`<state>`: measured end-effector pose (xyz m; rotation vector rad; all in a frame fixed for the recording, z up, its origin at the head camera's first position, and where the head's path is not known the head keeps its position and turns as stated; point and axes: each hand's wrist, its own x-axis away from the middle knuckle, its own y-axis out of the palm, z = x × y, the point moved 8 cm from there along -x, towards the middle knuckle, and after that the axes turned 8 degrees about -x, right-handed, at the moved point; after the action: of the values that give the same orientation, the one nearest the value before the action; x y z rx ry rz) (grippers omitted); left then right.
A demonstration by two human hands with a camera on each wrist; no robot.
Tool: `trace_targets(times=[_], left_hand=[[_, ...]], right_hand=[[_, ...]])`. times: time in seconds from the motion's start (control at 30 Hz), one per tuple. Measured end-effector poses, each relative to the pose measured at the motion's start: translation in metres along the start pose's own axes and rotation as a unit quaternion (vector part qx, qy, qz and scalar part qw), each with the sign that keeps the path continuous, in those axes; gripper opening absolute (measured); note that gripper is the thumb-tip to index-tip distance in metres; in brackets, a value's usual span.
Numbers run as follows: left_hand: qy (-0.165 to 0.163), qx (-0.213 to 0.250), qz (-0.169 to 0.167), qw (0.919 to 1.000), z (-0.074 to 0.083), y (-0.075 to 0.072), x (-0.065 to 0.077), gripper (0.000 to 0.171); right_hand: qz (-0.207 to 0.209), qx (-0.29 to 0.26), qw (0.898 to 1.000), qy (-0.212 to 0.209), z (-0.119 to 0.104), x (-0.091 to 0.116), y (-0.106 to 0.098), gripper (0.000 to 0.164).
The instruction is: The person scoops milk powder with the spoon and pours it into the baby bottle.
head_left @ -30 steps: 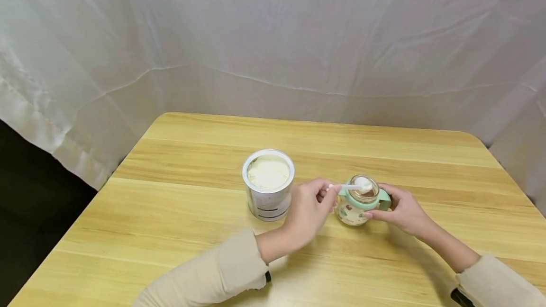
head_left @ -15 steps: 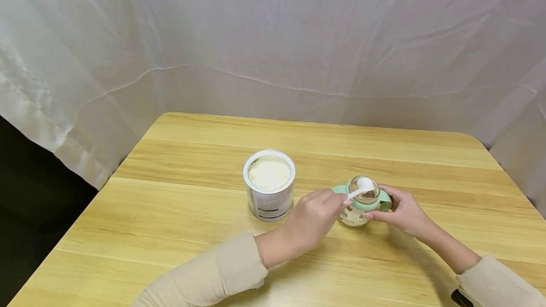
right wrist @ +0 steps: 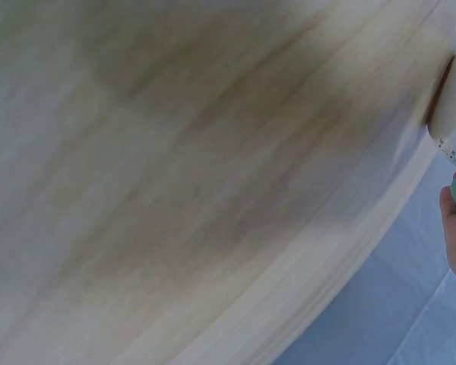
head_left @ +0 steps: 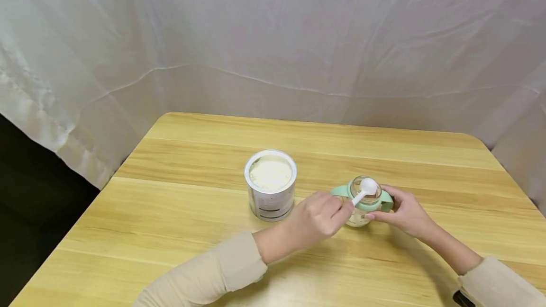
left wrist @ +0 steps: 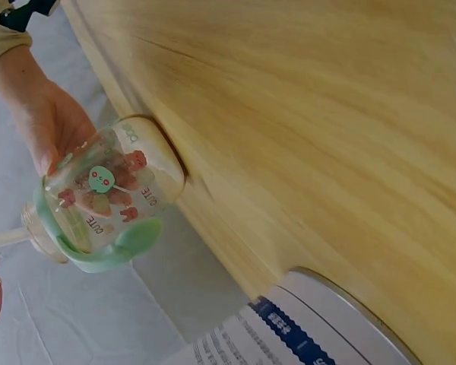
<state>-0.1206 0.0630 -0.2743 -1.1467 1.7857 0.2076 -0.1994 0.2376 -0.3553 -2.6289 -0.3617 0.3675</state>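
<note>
In the head view my left hand [head_left: 320,217] pinches the handle of a white measuring scoop [head_left: 368,186]. The scoop's bowl lies over the open mouth of a baby bottle [head_left: 357,221], rounded underside up. That bottle is clear, with a light green collar, two green handles [head_left: 340,191] and printed cartoon figures. My right hand [head_left: 403,210] grips it at the right-side handle, thumb on the front wall. Pale content shows low in the bottle [left wrist: 118,190] in the left wrist view, where it stands upright on the table. The right wrist view catches only the bottle's edge [right wrist: 452,114].
An open metal can [head_left: 273,203] of cream-coloured powder [head_left: 270,174] stands left of the bottle, close beyond my left wrist. The wooden table [head_left: 170,212] has rounded far corners. Pale cloth [head_left: 273,46] hangs behind it and at both sides.
My left hand has turned over and shifted slightly right. The scoop, which held white powder facing up, is now tipped upside down over the bottle's mouth. The right hand keeps its grip.
</note>
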Motion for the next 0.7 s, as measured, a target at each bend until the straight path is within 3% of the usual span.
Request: trace_targets(times=[0.23, 0.7], left_hand=[[0.023, -0.015, 0.030, 0.9992, 0.0017, -0.0014, 0.0030, 0.018], [-0.002, 0.020, 0.027, 0.9994, -0.0056, -0.0015, 0.0060, 0.014]], right_hand=[[0.000, 0.004, 1.000, -0.005, -0.0009, -0.0021, 0.0005, 0.056], [0.000, -0.005, 1.000, -0.017, -0.0004, -0.0045, 0.0025, 0.055]])
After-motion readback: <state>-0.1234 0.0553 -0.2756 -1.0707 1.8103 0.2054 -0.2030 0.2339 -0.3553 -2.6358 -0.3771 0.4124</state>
